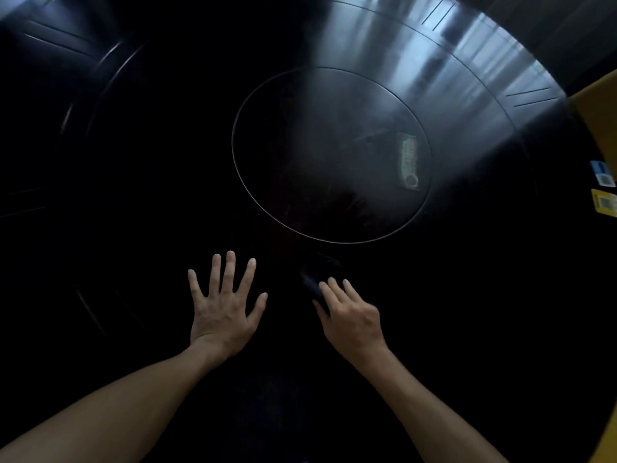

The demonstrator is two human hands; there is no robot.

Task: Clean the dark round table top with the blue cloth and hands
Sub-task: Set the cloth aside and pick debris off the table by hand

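Note:
The dark round table top [133,195] fills almost the whole view, glossy, with pale window reflections at the far right. My left hand [223,305] lies flat on it near the front, fingers spread, holding nothing. My right hand [350,315] rests just to its right, fingertips pressed on a dark cloth [319,272] that is bunched on the table and barely stands out from the surface. The cloth lies just in front of the round centre disc [330,155].
A thin pale rim marks the centre disc's edge. A small pale rectangular shape [410,165] shows on the disc's right side. Beyond the table's right edge stands something yellow [597,105] with small labels [603,202].

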